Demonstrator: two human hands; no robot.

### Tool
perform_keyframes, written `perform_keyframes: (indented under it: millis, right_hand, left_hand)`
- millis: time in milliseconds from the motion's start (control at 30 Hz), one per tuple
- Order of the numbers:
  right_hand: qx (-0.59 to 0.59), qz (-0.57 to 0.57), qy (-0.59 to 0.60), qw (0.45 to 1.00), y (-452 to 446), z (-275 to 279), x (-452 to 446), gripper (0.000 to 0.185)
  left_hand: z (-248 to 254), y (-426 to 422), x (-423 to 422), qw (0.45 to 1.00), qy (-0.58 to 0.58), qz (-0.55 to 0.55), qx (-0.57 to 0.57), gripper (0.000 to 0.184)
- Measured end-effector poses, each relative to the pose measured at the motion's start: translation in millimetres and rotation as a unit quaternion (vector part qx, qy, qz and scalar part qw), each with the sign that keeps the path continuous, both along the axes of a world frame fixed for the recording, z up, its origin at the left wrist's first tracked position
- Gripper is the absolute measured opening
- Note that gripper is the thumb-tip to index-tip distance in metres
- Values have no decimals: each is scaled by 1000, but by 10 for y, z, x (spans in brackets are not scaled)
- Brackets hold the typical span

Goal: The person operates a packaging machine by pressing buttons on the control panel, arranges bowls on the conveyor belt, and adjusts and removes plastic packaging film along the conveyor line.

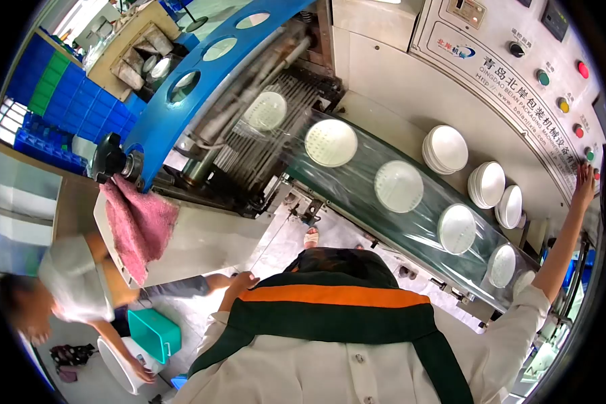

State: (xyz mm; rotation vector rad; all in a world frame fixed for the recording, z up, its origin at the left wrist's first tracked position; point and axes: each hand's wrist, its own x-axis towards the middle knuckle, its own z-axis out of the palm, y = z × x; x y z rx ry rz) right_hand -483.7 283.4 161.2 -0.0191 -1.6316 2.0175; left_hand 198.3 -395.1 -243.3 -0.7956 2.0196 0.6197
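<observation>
My right hand (585, 180) is stretched far to the right at the machine's control panel (518, 87). Its fingers are extended beside a green button (589, 153) and a red button (596, 174); whether a fingertip presses one is too small to tell. Beside my waist, my left hand (243, 281) hangs with loosely bent fingers, and nothing shows in it. In front of me, white bowls (331, 143) sit in a row under clear film on a green conveyor (367, 207). Another white bowl (266, 111) lies on the slatted section at the film's far end.
Stacks of white bowls (445, 149) stand along the ledge behind the conveyor. A blue curved guard with round holes (182, 101) rises at left, near a pink cloth (139, 225). Another person (81, 283) bends at lower left beside a teal basket (155, 334) and a white bucket (124, 367).
</observation>
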Motion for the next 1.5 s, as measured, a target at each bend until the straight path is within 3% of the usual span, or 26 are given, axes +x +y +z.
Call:
perform_keyframes:
  millis: [67,133,200,233,400,600,1033,1100,1500]
  right_hand:
    - [64,41,38,996,-58,5,28,30]
    - [74,50,40,995,-119,69,15,29]
    - [83,58,44,994,-144,88,9,29]
    - [102,42,54,992,-121,75,-25,28]
    - [148,-13,40,988,-2,68,-190,26]
    - [159,1,40,987,-30,74,-144,27]
    - [119,55,72,989,-27,34,-125,29]
    - [178,33,67,981,22,32,-191,28]
    - [180,0,38,983,8,83,-172,25]
  left_hand:
    - [-512,-28,237,985,144,-92,-11,41]
    - [-114,144,14,979,198,-29,-29,39]
    - [574,304,-433,975,200,80,57,36]
    - [987,443,-664,971,197,129,26,34]
    - [925,399,-730,954,251,157,47,32]
    - [896,442,-867,961,253,111,11,29]
    - [951,488,-847,961,224,160,29,28]
    - [1006,522,-873,961,219,165,31,28]
    - [1061,423,-1001,960,251,127,15,28]
